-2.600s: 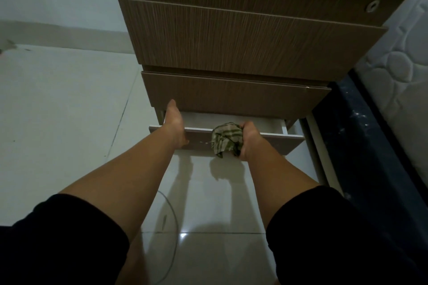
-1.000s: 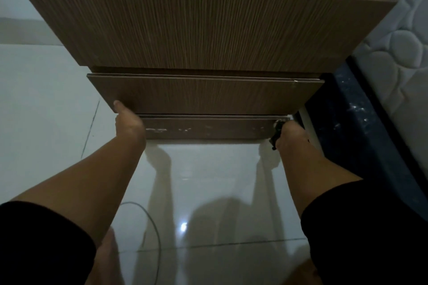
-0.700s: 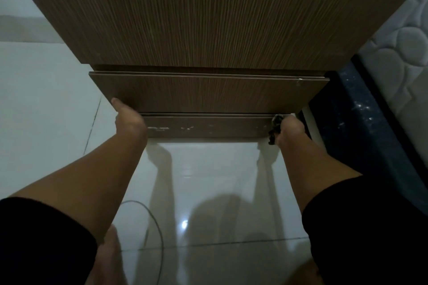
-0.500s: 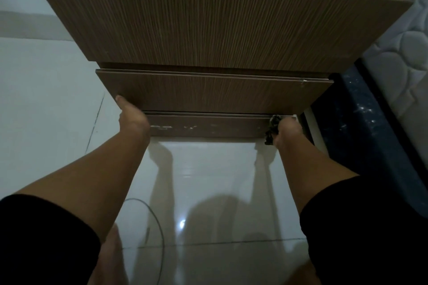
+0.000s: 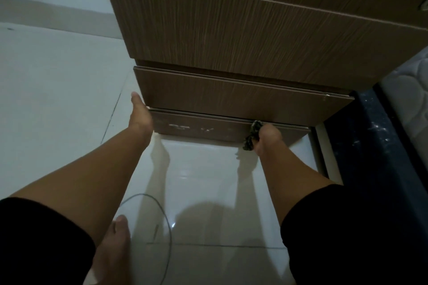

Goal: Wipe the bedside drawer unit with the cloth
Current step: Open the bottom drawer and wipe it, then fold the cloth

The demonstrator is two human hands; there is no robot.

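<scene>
The brown wood-grain bedside drawer unit fills the top of the view, its drawers stepped out above the floor. The bottom drawer front is pushed in and carries pale smudges. My right hand is shut on a bunched green-striped cloth and presses it against the bottom drawer front, right of its middle. My left hand rests on the left end of that drawer, thumb pointing up, fingers hidden behind the edge.
Glossy white floor tiles lie below the unit. A thin cable loop lies on the floor near my bare foot. A dark bed base and white mattress stand at the right.
The bottom drawer, open 2.6 s ago, is now pushed in. In the last second my right hand has slid the cloth leftward from the drawer's right end. The view has shifted left.
</scene>
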